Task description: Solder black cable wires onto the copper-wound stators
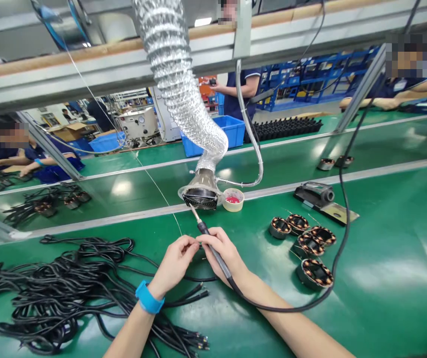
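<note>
My right hand (233,254) grips a soldering iron (217,254) pointing toward eleven o'clock; my left hand (173,262) is pinched closed, black cables (71,278) at eight.

Taken from between left hand (174,263) and right hand (226,253): blocked at twelve o'clock by the soldering iron (217,256) and the fan hood (201,192) behind its tip, then at one by the tape roll (233,204). Crossed at eleven by a thin wire (157,188). Passable toward three over bare green mat (254,231), as far as the wound rings (303,252). Barred through four by the iron's sagging cord (284,310). Crowded from seven to nine with black cables (75,278).
</note>
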### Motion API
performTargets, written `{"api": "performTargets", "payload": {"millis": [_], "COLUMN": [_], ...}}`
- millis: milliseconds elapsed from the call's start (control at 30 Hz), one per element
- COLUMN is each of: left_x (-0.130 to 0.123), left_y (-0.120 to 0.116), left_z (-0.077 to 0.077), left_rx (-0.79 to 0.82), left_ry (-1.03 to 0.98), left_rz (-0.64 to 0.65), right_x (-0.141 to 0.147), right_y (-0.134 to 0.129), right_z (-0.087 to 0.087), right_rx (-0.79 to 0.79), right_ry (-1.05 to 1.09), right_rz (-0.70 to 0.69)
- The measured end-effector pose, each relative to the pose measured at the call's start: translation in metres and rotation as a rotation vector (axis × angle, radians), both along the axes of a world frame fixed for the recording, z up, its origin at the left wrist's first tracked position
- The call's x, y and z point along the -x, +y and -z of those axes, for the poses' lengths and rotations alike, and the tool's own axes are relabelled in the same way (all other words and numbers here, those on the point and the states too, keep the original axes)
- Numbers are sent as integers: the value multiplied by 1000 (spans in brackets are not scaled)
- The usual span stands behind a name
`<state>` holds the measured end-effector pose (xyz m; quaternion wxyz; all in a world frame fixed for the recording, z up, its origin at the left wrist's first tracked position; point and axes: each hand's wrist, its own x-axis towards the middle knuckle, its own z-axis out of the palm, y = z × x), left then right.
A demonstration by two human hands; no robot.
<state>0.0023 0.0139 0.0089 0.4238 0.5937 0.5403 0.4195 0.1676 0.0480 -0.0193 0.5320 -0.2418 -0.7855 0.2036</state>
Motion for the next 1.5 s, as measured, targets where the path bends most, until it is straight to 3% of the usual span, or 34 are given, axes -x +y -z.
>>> {"api": "performTargets", "payload": {"millis": [167,300,567,967,1167,1367,1500], "left_x": [0,-1,-1,2,0,-1,-1], "left_y": [2,3,10,7,5,4,4], "left_z": [6,9,8,12,9,8,9], "left_rx": [170,211,198,204,197,180,184], "left_ry": [-178,-238,-210,-80,0,22,14], "left_rz": [10,-45,-141,-93,-74,-79,-86], "right_x": [0,1,1,0,-4,-19,-24], "right_y": [-3,-4,-4,-3,-7,-17,-21], "right_z": [-4,-1,2,2,-5,-15,-13], "right_rx": [38,78,263,351,326,205,84], "right_ry": [-25,-20,72,69,98,225,240], "right_rz": [24,37,-39,10,51,276,260]}}
